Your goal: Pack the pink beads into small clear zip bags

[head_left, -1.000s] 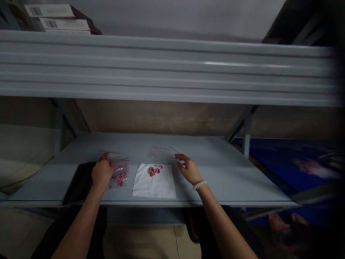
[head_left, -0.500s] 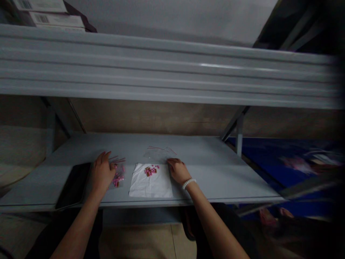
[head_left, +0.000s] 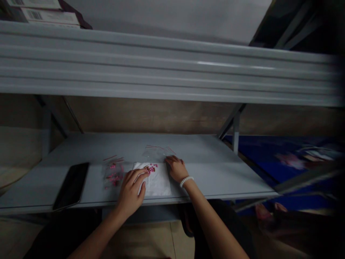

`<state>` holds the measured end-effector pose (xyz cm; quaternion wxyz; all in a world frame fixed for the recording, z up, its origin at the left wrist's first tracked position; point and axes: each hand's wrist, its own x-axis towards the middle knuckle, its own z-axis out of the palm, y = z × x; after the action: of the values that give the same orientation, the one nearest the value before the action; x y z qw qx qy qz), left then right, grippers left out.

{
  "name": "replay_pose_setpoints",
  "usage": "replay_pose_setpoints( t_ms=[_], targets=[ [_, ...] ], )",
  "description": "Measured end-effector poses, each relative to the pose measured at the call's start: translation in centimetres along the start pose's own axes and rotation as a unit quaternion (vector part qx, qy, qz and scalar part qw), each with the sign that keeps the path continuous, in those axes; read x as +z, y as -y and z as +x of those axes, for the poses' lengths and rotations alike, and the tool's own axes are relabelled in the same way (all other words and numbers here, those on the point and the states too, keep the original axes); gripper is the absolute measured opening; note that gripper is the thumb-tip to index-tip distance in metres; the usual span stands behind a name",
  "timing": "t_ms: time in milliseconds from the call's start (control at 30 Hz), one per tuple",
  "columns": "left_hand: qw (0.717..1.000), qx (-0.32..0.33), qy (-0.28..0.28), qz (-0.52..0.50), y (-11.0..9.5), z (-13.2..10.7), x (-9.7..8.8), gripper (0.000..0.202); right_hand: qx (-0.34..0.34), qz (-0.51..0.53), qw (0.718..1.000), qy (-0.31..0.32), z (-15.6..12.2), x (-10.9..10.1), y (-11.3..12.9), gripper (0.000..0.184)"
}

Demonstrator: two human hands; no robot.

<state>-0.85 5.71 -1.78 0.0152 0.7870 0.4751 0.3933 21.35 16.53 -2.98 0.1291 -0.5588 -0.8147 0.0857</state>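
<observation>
the left hand [head_left: 130, 194] sits over the lower left of a white paper sheet [head_left: 159, 184], its fingers spread and gently curved. the fingertips [head_left: 144, 172] reach the small pink beads [head_left: 152, 168] clustered near the sheet's top edge, though i cannot tell whether they have pinched any. the right hand [head_left: 175, 169], with a white bead bracelet [head_left: 186, 181] at the wrist, lies loosely curled at the sheet's right edge, holding nothing that shows. a clear zip bag [head_left: 113, 176] with pink beads inside lies just left of the sheet, and a second clear zip bag [head_left: 157, 153], seemingly empty, lies just above it. the work in hand looks like handling beads between sheet and bags — a lift off the paper would call for a small, steady pinch. a black tablet [head_left: 71, 186] lies further left. the grey steel shelf [head_left: 212, 180] has open room to the right, but its front edge runs close below the hands.
</observation>
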Motion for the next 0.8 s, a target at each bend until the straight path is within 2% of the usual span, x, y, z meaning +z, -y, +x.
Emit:
replay_pose_setpoints(
  t_ms=[133,267,367,433,500,533,567,633,667,700,733,800],
  targets=[
    [0.999,0.009,0.018,-0.027,-0.7,-0.3,0.2,0.035,0.014,0.012,0.999,-0.036,0.2,-0.1,-0.1,0.057],
    [0.997,-0.014,0.016,-0.068,-0.8,-0.3,0.0,0.034,0.022,0.03,0.996,-0.087,0.8,-0.3,-0.7,0.054],
    [0.988,-0.06,0.015,-0.139,-0.7,-0.2,-0.1,0.03,0.029,0.043,0.99,-0.135,0.7,-1.0,-0.5,0.045],
    [0.968,-0.124,0.013,-0.217,-0.7,0.0,-0.1,0.025,-0.001,0.07,0.978,-0.197,0.0,-1.6,0.6,0.037],
    [0.921,-0.206,0.01,-0.329,-0.6,0.2,0.0,0.025,-0.076,0.114,0.952,-0.274,-1.3,-2.1,2.5,0.032],
    [0.885,-0.244,0.008,-0.395,-0.5,0.4,0.0,0.029,-0.122,0.133,0.937,-0.299,-2.1,-2.2,3.8,0.032],
    [0.843,-0.278,0.007,-0.46,-0.5,0.5,0.1,0.033,-0.164,0.141,0.928,-0.303,-3.0,-2.1,5.1,0.033],
    [0.757,-0.326,-0.001,-0.567,-0.5,0.7,0.2,0.04,-0.25,0.126,0.921,-0.27,-4.7,-1.8,7.6,0.035],
    [0.724,-0.346,-0.016,-0.597,-0.5,0.7,0.2,0.041,-0.288,0.119,0.916,-0.254,-5.4,-1.6,8.7,0.034],
    [0.702,-0.363,-0.036,-0.612,-0.5,0.7,0.2,0.041,-0.314,0.118,0.912,-0.238,-5.9,-1.4,9.6,0.035],
    [0.691,-0.377,-0.056,-0.614,-0.6,0.7,0.2,0.04,-0.334,0.125,0.907,-0.223,-6.3,-1.3,10.3,0.035],
    [0.695,-0.388,-0.076,-0.601,-0.6,0.6,0.0,0.036,-0.354,0.173,0.898,-0.194,-6.8,-1.3,11.1,0.036]
  ],
)
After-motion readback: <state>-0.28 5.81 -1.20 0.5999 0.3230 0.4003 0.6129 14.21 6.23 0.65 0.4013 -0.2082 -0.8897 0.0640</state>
